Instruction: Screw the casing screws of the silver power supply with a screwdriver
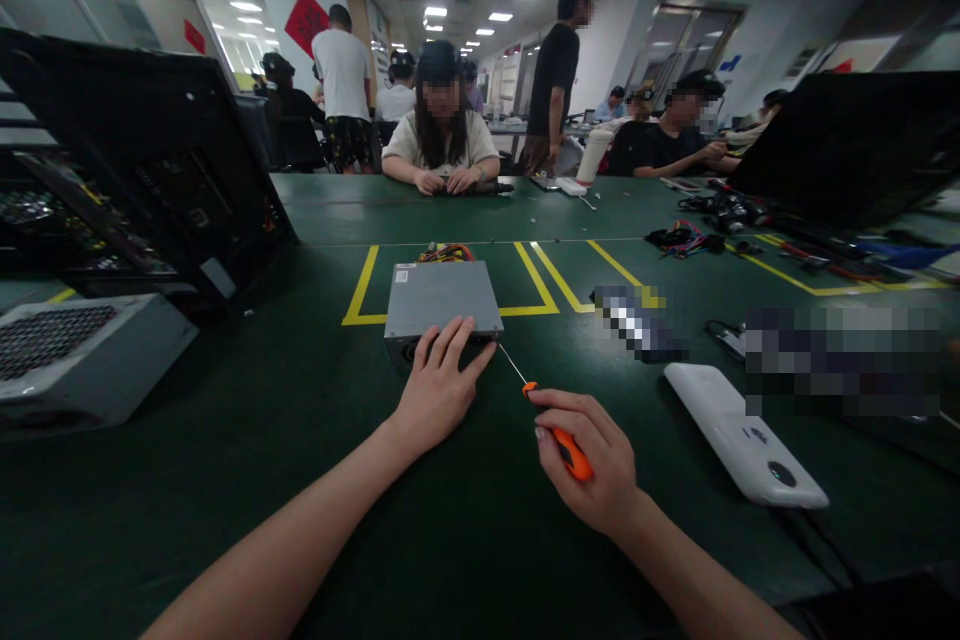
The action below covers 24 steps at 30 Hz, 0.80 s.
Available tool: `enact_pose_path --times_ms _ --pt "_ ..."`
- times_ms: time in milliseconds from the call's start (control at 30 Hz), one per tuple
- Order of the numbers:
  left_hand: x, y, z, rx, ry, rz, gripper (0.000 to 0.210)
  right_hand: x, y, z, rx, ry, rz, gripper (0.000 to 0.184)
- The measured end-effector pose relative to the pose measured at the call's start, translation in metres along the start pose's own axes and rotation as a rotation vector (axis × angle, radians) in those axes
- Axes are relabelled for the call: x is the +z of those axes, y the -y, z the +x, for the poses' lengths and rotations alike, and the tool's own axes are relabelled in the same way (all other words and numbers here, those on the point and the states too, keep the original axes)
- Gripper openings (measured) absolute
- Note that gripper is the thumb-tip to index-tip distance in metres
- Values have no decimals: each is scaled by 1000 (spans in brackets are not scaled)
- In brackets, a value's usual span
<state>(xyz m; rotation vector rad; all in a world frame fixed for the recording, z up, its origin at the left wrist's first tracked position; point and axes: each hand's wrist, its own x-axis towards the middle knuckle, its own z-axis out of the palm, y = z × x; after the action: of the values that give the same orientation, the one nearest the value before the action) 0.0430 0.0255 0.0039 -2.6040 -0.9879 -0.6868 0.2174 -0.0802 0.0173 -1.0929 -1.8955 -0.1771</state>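
Observation:
A grey computer power supply (442, 295) lies on the green table with a bundle of coloured wires (450, 253) at its far side. My left hand (439, 385) rests on its near edge, fingers stretched out over the top and the thumb by the near right corner. In my right hand (592, 460) is a screwdriver (574, 455) with an orange and black handle, my fingers closed round it. Its thin shaft slants up and left to the near right corner of the power supply. Whether the tip sits in a screw is too small to tell.
To the left stand an open black computer case (150, 160) and another power supply (90, 370). On the right are a white power bank (742, 435), cables (682, 238) and a dark panel (847, 150). A person (441, 135) sits across the table (330, 205).

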Motion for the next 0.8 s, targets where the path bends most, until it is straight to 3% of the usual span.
enact_pose_path --times_ms 567,700,800 --pt "-2 -1 0 -7 -2 -35 51 -4 -2 -6 38 -87 69 28" --pt "-9 2 -4 -34 -7 -75 48 -5 -3 -4 192 -175 85 27" --pt "-19 11 -13 -105 -17 -101 47 -3 -9 3 450 -199 182 27"
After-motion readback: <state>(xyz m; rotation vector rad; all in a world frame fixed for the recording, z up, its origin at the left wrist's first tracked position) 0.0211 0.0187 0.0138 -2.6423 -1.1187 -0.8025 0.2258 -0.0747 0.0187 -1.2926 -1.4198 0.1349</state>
